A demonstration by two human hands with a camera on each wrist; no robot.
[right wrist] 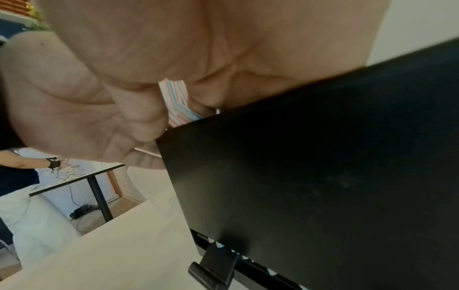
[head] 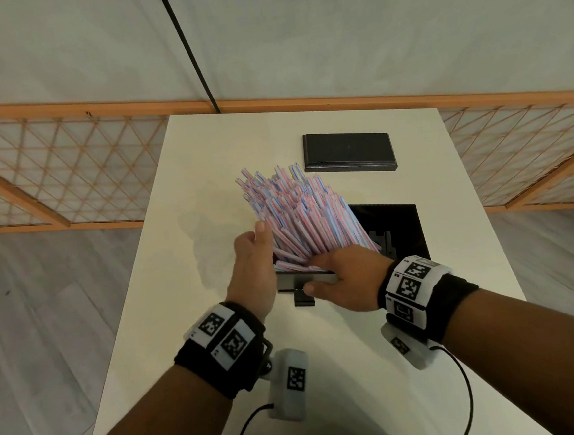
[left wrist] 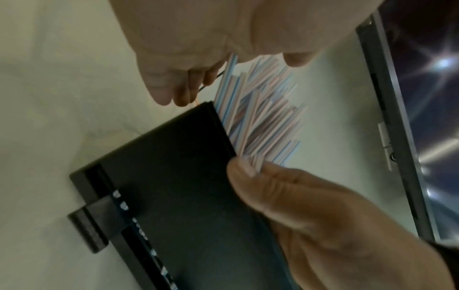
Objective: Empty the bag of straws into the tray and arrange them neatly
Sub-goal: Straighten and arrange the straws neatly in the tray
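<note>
A thick bundle of red- and blue-striped white straws [head: 298,209] stands tilted, with its lower ends in the black tray [head: 402,215] and its tops fanned up and to the left. My right hand [head: 345,278] curls over the bundle's lower end at the tray's near wall, its thumb against the front. My left hand [head: 252,257] rests with straight fingers against the bundle's left side. In the left wrist view the straws [left wrist: 261,121] rise behind the tray wall [left wrist: 174,176]. The right wrist view shows fingers [right wrist: 139,109] wrapped over straws [right wrist: 174,94]. A faint clear film [head: 208,237], possibly the bag, lies left of the tray.
A flat black lid [head: 349,152] lies at the back of the white table [head: 168,295]. A small black clip [head: 304,300] juts from the tray's near wall. A lattice partition [head: 69,172] runs behind the table. The table's left and right edges drop to the floor.
</note>
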